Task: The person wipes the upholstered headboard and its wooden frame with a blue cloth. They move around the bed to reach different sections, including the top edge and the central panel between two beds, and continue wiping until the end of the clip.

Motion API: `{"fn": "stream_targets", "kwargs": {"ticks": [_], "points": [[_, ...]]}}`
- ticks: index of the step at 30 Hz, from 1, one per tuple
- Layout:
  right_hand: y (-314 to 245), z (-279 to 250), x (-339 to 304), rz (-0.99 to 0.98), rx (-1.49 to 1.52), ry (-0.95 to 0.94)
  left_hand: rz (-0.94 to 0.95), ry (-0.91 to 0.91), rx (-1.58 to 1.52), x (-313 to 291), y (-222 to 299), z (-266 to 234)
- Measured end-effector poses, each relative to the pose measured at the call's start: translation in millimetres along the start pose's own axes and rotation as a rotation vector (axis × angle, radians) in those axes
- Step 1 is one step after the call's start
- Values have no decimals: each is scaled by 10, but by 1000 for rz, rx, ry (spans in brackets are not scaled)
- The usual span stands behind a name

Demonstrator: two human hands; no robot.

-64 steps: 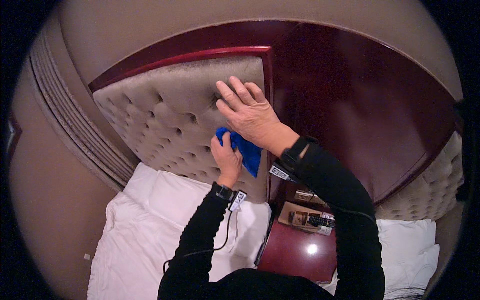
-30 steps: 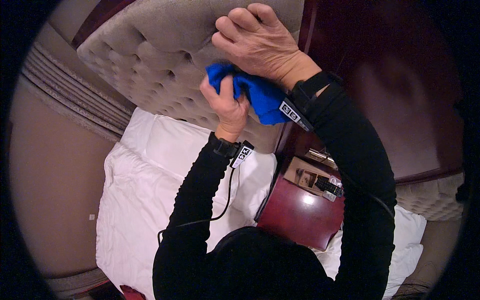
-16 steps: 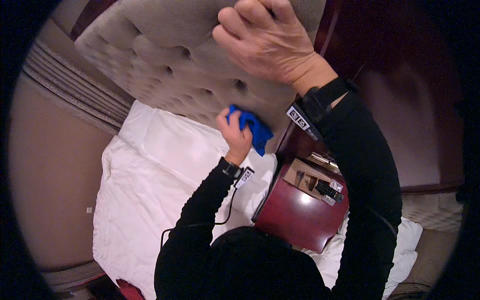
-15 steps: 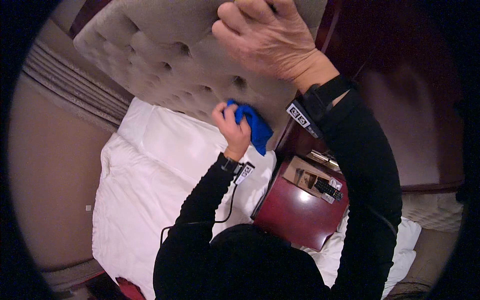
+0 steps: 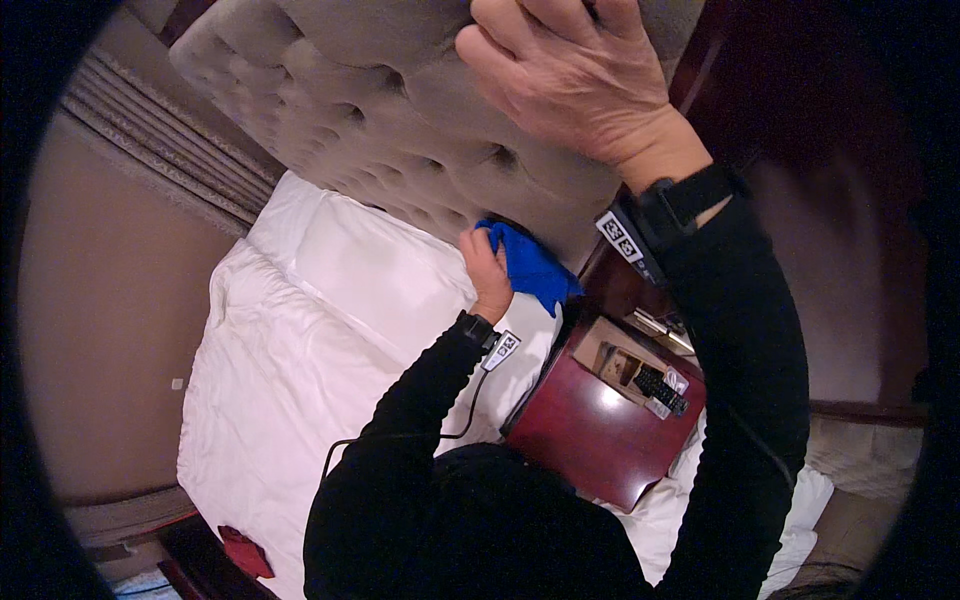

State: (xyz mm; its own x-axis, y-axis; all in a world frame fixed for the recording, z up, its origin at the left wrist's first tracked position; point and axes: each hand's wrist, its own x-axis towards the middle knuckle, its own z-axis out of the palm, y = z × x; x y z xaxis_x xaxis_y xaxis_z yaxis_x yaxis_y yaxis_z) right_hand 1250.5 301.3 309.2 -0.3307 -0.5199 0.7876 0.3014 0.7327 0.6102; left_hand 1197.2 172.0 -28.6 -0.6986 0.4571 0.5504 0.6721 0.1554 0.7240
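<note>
My left hand [image 5: 487,268] grips a bright blue cloth [image 5: 533,267] and presses it against the lower edge of a beige tufted headboard [image 5: 340,100], just above the white pillow [image 5: 375,275]. My right hand [image 5: 565,75] lies flat and open on the headboard higher up, fingers spread, close to the camera. Both arms wear black sleeves with a watch and a small tag at each wrist.
A white bed [image 5: 270,400] lies to the left under the headboard. A dark red nightstand [image 5: 600,425] stands at the right with a wooden organiser holding a remote [image 5: 660,385]. Dark wood panelling [image 5: 800,200] covers the wall on the right. A second white bed [image 5: 790,510] shows at the lower right.
My left hand has carried the blue cloth down the headboard, from beside my right hand to its bottom edge near the pillow. My right hand stays planted on the padding.
</note>
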Motion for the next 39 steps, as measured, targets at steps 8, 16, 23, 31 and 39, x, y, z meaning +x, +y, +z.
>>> {"fn": "stream_targets", "kwargs": {"ticks": [8,16,23,31,39], "points": [[5,12,-3,-8,-31,24,51,171,83,483,-180,-116],[-43,-11,9,26,-10,-9,-236,-171,124,-423,-735,114],[-10,-5,-16,-16,-33,10,-192,332,161,566,-934,29],[9,81,-74,-35,-87,50,-523,59,206,213,-1143,117],[-17,0,-74,-11,-53,11,-134,284,222,487,-1157,-214]]}}
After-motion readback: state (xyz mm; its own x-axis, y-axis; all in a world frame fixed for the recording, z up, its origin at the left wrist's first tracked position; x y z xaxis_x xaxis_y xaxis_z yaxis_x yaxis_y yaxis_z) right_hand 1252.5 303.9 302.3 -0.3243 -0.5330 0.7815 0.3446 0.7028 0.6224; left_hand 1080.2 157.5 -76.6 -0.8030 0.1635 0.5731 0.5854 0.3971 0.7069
